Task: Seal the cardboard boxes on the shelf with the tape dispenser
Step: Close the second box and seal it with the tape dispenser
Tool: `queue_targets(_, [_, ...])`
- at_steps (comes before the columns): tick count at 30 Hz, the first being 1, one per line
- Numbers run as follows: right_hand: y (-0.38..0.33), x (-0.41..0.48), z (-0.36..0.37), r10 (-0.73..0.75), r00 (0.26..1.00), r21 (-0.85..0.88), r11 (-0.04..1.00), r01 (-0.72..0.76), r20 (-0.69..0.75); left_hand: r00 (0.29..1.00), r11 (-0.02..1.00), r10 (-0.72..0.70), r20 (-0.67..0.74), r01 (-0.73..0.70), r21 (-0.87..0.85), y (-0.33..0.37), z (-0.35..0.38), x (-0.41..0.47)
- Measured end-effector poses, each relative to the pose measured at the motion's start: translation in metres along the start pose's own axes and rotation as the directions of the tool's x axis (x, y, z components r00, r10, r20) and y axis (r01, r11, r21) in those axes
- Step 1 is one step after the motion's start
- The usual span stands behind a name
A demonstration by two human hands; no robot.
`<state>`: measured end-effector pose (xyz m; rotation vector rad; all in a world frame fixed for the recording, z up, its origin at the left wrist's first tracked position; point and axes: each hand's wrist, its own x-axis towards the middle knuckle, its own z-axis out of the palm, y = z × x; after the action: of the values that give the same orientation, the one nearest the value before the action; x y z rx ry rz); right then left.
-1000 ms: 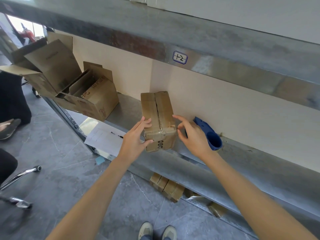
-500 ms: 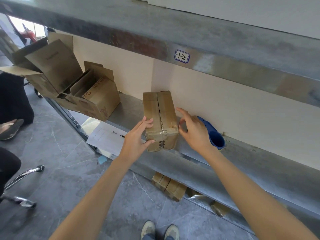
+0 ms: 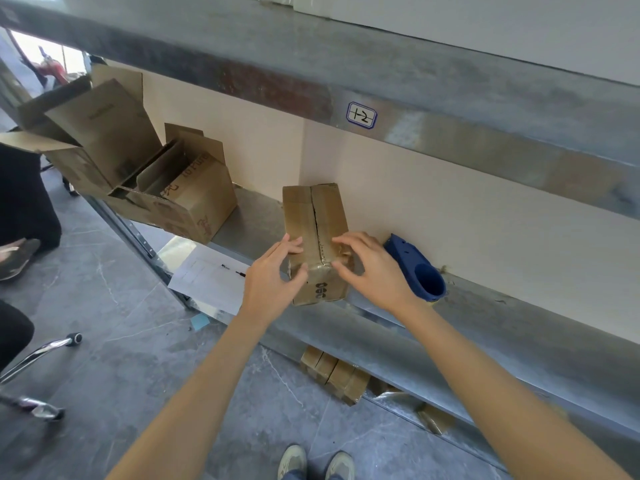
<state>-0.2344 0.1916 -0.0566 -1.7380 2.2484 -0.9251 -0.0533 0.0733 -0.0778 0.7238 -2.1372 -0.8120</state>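
Now the left hand (image 3: 273, 282) and right hand (image 3: 377, 271) grasp the near end of the small brown cardboard box (image 3: 311, 209) on the grey metal shelf (image 3: 252, 220), fingers curled over its top; a blue plastic tape dispenser (image 3: 415, 268) lies just right.

Held both bare arms stretched forward, forearms converging. Gripped the near left corner of the small brown cardboard box (image 3: 301, 209) with the left hand (image 3: 273, 277), fingers over the top, thumb against the front. Pinched its near top edge with the right hand (image 3: 375, 268), fingers curled, thumb beneath.
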Motion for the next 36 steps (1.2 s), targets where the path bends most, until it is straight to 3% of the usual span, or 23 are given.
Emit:
queue_targets(3, [-0.006, 0.002, 0.015, 0.042, 0.993, 0.047, 0.998, -0.037, -0.113, 0.995, 0.998, 0.003, -0.099, 0.003, 0.064, 0.007, 0.012, -0.001])
queue_targets(8, [-0.007, 0.007, 0.020, 0.075, 0.977, 0.118, 0.992, -0.051, -0.202, 0.992, 0.998, -0.010, -0.128, 0.018, 0.059, 0.006, 0.015, 0.000])
queue_targets(18, [0.003, -0.001, -0.003, 0.025, 1.000, 0.171, 0.985, -0.021, -0.019, 0.997, 0.996, -0.064, 0.030, 0.066, -0.058, -0.003, -0.004, 0.003])
queue_targets(23, [0.001, 0.001, 0.001, 0.054, 0.998, 0.197, 0.979, -0.047, -0.031, 0.997, 0.995, -0.075, 0.020, 0.076, -0.062, -0.002, 0.000, 0.001])
queue_targets(28, [0.001, -0.001, 0.000, 0.054, 0.998, 0.224, 0.974, -0.043, -0.041, 0.991, 0.991, -0.060, 0.118, 0.073, -0.109, -0.005, -0.009, 0.004])
queue_targets(32, [0.005, -0.002, -0.012, 0.009, 0.996, 0.203, 0.979, -0.027, 0.086, 0.977, 0.985, -0.020, 0.211, 0.055, -0.162, -0.012, -0.017, 0.006])
queue_targets(36, [0.005, 0.001, -0.018, 0.005, 0.991, 0.172, 0.985, -0.029, 0.135, 0.980, 0.986, -0.043, 0.195, 0.073, -0.147, -0.013, -0.017, 0.007])
